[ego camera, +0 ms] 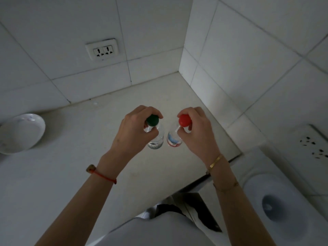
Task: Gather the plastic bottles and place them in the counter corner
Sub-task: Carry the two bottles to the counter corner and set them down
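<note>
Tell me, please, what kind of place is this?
Probably a home kitchen, though I cannot be sure. A pale counter runs into a corner of white tiled walls. A double wall socket sits above it, and a white dish lies on the counter at the left.

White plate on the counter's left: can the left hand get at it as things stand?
Probably yes for reach: bare counter lies between the left hand and the plate. But its grip is on the green-capped bottle, so it would have to set that down first.
</note>
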The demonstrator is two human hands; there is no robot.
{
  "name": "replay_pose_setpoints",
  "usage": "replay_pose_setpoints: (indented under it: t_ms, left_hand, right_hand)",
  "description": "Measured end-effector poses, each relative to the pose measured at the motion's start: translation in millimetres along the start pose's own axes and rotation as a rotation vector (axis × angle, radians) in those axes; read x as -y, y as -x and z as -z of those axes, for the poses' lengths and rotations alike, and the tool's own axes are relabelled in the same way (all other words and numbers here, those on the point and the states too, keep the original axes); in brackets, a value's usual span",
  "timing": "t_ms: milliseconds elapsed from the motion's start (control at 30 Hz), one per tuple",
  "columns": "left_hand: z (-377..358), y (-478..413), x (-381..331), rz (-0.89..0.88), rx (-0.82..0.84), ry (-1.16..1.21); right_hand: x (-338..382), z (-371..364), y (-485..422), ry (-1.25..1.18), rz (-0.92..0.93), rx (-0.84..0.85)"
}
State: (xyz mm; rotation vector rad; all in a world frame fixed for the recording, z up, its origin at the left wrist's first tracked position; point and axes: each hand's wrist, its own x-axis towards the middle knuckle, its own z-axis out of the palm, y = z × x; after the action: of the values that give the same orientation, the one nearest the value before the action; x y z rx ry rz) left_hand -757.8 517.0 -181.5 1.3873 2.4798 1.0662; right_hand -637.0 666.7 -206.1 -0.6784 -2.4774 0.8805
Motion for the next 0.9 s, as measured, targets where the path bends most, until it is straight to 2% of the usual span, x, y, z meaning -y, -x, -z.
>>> replay_pose_setpoints:
  t_ms: [400,900]
  left_hand:
    - [-31.4,-149.2,30.8,0.005,-0.029,-0.040]
    - [-82.1,-309.2,83.1,0.050,-0.049,-0.097]
  right_hand:
    - [-55.3,7.9,-166.4,0.067,0.053,-0.013]
    - [-117.3,-28.7,-328.4,0.128,-0.033,0.061]
